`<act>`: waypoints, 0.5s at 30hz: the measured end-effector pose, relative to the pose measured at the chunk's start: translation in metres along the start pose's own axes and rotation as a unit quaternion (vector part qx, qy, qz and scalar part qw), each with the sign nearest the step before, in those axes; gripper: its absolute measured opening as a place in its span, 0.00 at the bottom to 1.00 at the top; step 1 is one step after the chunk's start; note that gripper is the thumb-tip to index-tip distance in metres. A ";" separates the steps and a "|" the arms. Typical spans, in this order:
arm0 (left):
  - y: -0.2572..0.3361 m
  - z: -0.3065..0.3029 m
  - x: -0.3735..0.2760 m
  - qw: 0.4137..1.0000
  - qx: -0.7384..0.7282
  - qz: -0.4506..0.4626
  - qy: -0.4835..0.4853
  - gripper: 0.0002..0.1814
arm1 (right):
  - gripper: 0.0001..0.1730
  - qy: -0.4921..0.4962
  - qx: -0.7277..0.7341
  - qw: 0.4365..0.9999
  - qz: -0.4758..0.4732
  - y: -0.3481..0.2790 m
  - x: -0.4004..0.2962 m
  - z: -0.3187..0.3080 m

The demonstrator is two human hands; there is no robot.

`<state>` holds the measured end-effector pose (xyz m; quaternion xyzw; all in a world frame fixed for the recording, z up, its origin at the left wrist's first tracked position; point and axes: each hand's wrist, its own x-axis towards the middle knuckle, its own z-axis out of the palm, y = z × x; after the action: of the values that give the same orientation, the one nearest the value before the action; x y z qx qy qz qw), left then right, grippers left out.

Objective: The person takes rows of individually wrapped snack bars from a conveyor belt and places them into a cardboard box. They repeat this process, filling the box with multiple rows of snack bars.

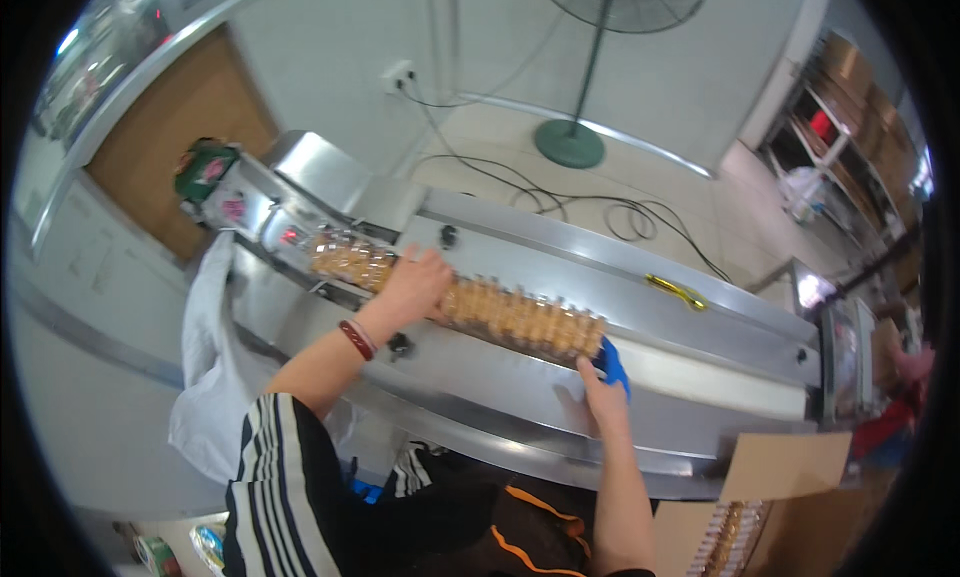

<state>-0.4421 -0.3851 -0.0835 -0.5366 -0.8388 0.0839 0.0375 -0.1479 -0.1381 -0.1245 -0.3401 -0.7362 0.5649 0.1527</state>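
Note:
A long row of clear plastic packs with golden-brown contents (517,314) lies along the middle of a stainless steel conveyor table. My left hand (420,284) grips the row near its middle from above, fingers on the far side. At the row's right end my right hand (600,378) presses against the last pack, the thumb on the near side; something blue (615,363) shows around its fingers. More such packs (349,258) continue left of my left hand, inside a metal channel. Beyond them the channel leads to a machine end with a red light (289,235).
A yellow tool or strip (675,290) lies on the table's far side. An open cardboard box (787,464) holding more packs stands at the lower right. A white cloth (206,367) hangs at the left. Behind are a fan base (570,143) and loose cables (540,194).

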 end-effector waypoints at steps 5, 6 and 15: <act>0.029 0.026 -0.032 0.855 -0.510 -0.096 0.009 0.62 | 0.50 -0.008 -0.150 0.987 -0.049 0.013 -0.001 -0.012; 0.032 0.052 -0.041 0.823 -0.556 -0.098 0.061 0.67 | 0.51 -0.021 -0.152 0.986 -0.057 0.009 0.003 -0.008; 0.083 0.064 0.028 0.774 -0.582 -0.175 0.178 0.66 | 0.59 0.071 -0.139 0.987 -0.027 0.024 0.030 0.002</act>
<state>-0.3890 -0.3324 -0.1625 -0.3053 -0.7855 -0.5248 -0.1195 -0.1627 -0.1159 -0.1522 -0.3777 -0.8036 0.4272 0.1708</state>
